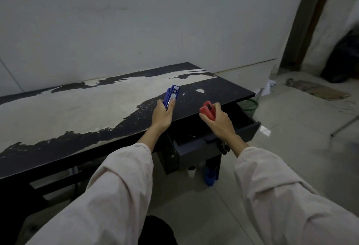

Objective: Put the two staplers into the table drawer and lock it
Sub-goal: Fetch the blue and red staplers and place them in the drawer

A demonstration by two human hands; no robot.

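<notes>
While the drawer [250, 126] at four o'clock gapes, I log: left hand [162, 115] fingers pinching blue stapler [172, 95], right hand [218, 121] fingers pinching red stapler [207, 111].

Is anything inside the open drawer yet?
The visible part of the drawer looks dark and empty. Its right side is hidden behind the right hand holding the red stapler.

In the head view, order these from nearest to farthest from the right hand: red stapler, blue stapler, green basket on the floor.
1. Red stapler: held in the right hand.
2. Blue stapler: to its left, in the left hand.
3. Green basket: on the floor, beyond the table's right end.
</notes>
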